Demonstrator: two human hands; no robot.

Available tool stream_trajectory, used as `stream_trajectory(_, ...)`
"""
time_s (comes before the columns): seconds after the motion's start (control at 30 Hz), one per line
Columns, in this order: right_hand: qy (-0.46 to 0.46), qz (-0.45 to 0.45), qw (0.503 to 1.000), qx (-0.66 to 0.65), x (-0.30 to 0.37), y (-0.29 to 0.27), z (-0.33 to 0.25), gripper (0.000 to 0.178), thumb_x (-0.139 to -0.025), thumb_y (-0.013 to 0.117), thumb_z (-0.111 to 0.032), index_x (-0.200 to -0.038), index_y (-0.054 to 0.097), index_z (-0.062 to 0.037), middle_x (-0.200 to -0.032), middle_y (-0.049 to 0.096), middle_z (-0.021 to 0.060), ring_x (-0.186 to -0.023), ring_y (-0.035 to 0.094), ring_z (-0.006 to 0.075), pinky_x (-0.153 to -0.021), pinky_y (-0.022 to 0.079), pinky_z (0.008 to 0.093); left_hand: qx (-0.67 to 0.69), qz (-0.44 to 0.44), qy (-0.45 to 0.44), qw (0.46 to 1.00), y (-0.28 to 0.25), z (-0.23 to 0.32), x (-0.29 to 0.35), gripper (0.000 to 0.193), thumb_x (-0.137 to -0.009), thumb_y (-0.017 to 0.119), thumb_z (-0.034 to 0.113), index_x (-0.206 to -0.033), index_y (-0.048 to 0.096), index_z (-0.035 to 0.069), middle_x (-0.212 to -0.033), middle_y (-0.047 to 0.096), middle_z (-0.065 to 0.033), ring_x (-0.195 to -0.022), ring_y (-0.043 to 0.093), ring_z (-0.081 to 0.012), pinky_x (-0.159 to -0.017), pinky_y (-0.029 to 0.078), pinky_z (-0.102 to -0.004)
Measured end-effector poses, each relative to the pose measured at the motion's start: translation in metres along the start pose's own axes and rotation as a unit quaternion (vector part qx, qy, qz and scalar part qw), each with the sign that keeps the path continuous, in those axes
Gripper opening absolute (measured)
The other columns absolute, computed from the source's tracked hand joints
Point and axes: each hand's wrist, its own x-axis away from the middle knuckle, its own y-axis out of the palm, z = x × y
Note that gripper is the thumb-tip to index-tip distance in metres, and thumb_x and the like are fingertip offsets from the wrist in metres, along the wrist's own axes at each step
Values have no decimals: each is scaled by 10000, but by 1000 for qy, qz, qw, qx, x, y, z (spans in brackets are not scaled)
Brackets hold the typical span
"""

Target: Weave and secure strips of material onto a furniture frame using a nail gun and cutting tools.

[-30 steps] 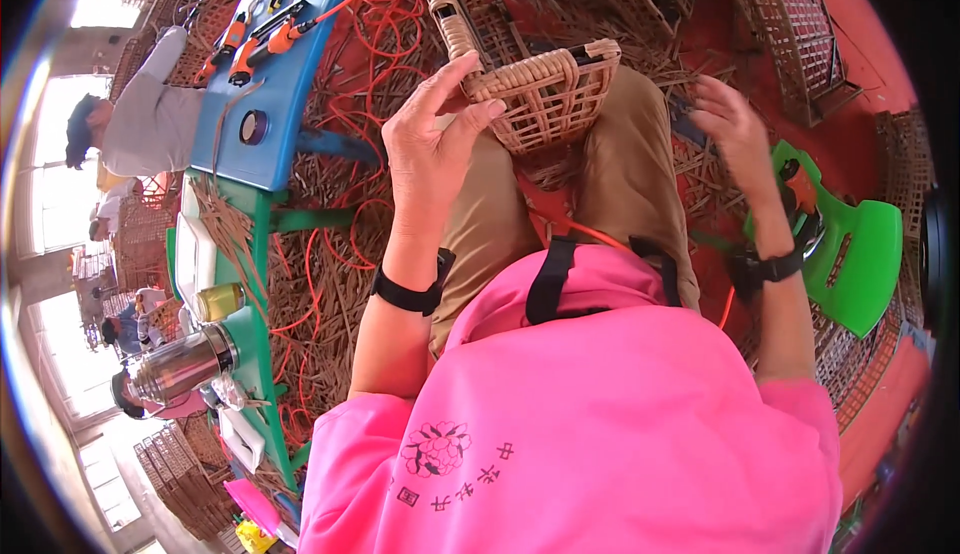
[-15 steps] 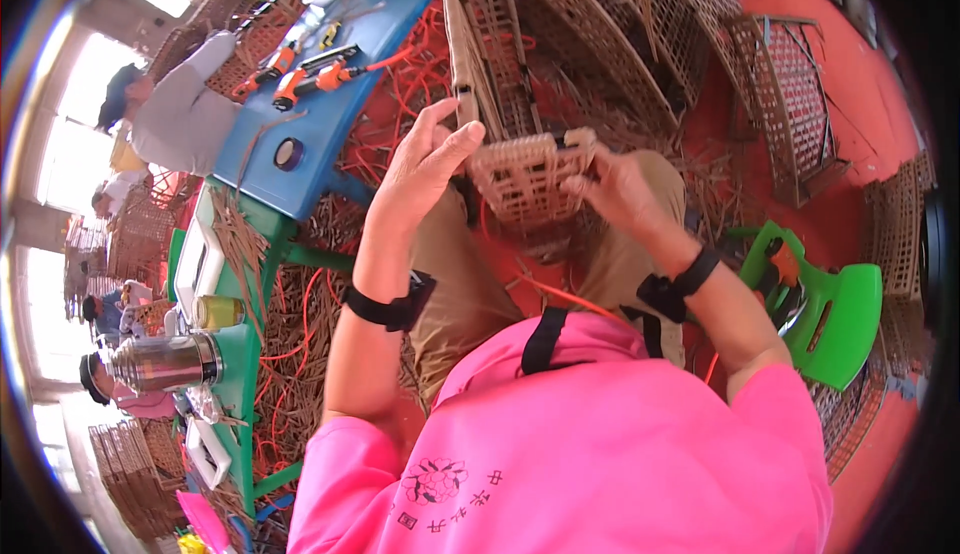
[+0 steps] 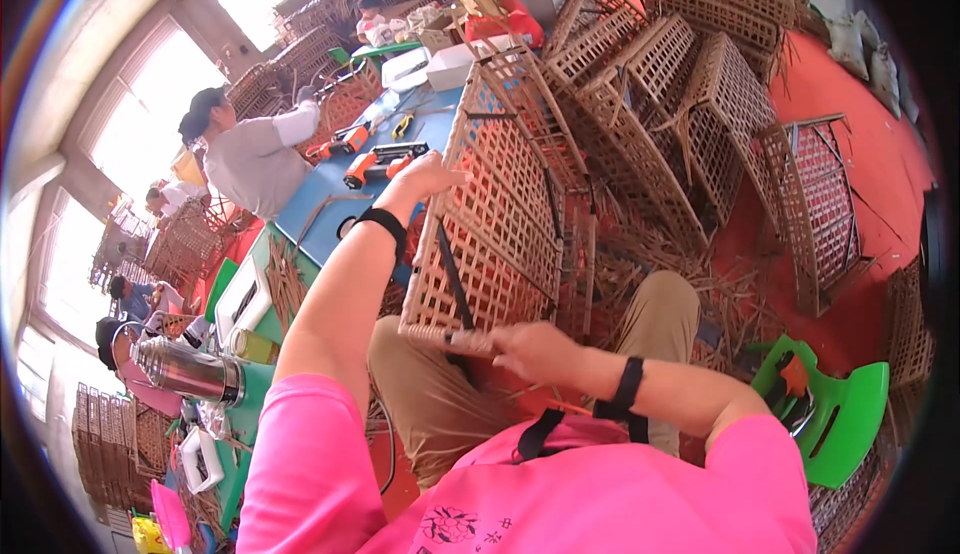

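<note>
An open-weave brown wicker basket with dark inner struts stands tilted in front of me, its lower edge near my knees. My left hand is closed over its left rim, fingers reaching onto the weave. Low down, my right hand is closed at the near bottom edge, by a wrapped corner with a small greyish piece. Whether that piece is part of the basket or separate, I cannot tell.
A blue table at the left carries orange power tools. Beside it stand a green table and a steel flask. Stacked wicker frames rise ahead. A green chair is at my right; a co-worker sits far left.
The basket has turned, so its broad lattice side now shows. My left hand has moved up along its rim, while my right hand has come down toward me. My view has shifted too.
</note>
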Motion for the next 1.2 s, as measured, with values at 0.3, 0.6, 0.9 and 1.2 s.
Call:
stream_trajectory(0.3, -116, -182, 971, -101, 3, 29, -20, 309, -825, 641, -165, -1074, 581, 8, -972, 643, 204, -917, 650, 384, -788, 531, 458, 199, 165, -62, 964, 30, -29, -10, 428, -765, 772, 326, -1012, 678, -10, -822, 696, -128, -795, 678, -233, -724, 520, -359)
stream_trajectory(0.6, 168, 363, 910, -109, -21, -185, 97, 663, -855, 701, -123, -1427, 395, 13, -1405, 495, 205, -1274, 511, 303, -1018, 446, 409, 222, 137, 5, 965, 27, 22, 75, 399, -767, 726, 129, -1138, 631, 18, -948, 697, -123, -854, 669, -195, -772, 520, -334)
stream_trajectory(0.9, 158, 420, 878, 167, -19, -270, 115, 849, -815, 764, -251, -1484, 290, -30, -1461, 403, 221, -1364, 394, 356, -1106, 353, 428, 317, 56, 99, 942, 34, 66, 125, 345, -790, 715, 157, -1106, 638, 40, -904, 678, -28, -840, 595, -104, -803, 500, -306)
stream_trajectory(1.2, 170, 578, 798, -15, 57, -289, 94, 258, -900, 702, -138, -1143, 664, -59, -985, 691, 52, -882, 629, 134, -781, 503, 307, 283, -3, 208, 936, 41, 116, 130, 347, -843, 689, 153, -1149, 617, 7, -908, 688, -65, -815, 583, -97, -777, 514, -313)
